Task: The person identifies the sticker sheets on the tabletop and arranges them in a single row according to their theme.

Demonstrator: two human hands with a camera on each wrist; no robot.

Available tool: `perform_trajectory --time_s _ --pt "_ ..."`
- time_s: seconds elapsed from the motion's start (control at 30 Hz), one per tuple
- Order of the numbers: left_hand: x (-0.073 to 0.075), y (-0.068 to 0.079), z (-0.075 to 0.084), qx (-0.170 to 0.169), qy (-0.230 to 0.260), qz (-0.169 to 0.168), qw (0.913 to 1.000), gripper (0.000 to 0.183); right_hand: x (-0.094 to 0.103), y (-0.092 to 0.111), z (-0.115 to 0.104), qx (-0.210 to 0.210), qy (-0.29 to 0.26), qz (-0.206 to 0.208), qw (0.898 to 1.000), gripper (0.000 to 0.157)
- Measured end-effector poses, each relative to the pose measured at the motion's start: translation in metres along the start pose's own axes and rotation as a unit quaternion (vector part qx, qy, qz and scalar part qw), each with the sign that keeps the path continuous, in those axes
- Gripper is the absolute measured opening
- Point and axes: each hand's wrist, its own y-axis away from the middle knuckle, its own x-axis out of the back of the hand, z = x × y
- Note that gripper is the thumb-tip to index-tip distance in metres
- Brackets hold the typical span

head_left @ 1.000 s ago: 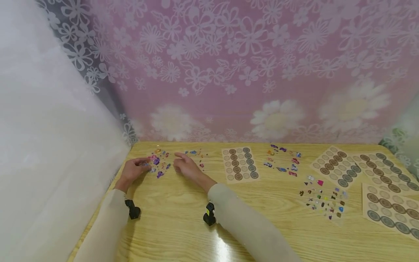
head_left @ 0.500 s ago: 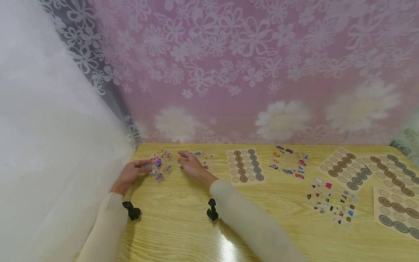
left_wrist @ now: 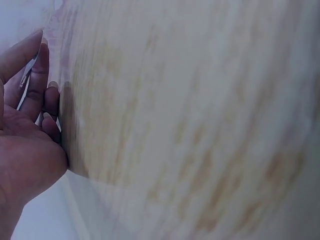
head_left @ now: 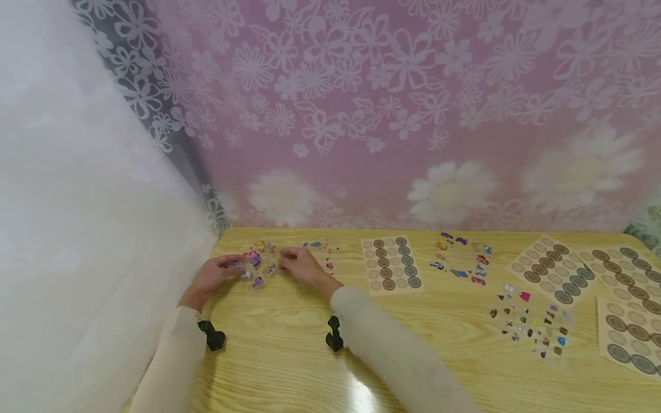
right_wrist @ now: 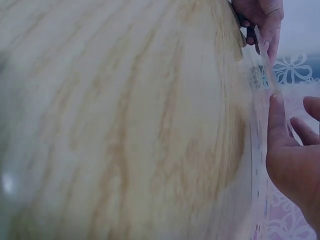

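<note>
Thin clear plastic sheet (head_left: 256,260) w/ sm. multicol. (pink, purple, blue, orange) print; pinched at its 9 & 3 o'clock edges, approx. 10 o'clock on yellow wood-grain tabletop (head_left: 279,344); nearly edge-on in R wrist view.

The right hand (head_left: 303,267) has moved in from beside the clear sticker sheet (head_left: 256,260) and now pinches its right edge.

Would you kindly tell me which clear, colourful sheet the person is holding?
The leftmost clear sheet: left hand and right hand hold it between them, whereas the others lie farther right on the table.
</note>
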Motion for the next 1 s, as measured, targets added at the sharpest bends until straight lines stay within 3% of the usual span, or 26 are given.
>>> perform_trajectory --time_s 0.3,0.57,0.67,0.8,1.0 --pt "-0.003 0.004 -0.001 -0.002 -0.014 0.004 0.9999 0.05 -0.002 0.001 0.008 -0.015 -0.045 0.005 0.999 0.042" --pt "-0.002 0.01 0.002 -0.035 -0.03 0.024 0.9986 0.052 -0.003 0.001 0.012 -0.003 -0.017 0.075 0.997 0.03" --pt "-0.002 0.013 0.002 -0.04 -0.032 0.029 0.9983 0.05 -0.003 0.003 0.012 -0.003 -0.026 0.084 0.996 0.027" --pt "0.0 0.018 0.0 -0.04 -0.032 0.018 0.9985 0.045 0.0 0.01 0.01 -0.008 -0.062 0.067 0.996 0.027" --pt "-0.001 0.03 0.004 -0.045 -0.029 -0.009 0.9985 0.043 0.013 0.025 0.005 -0.019 -0.078 -0.001 0.997 0.026"
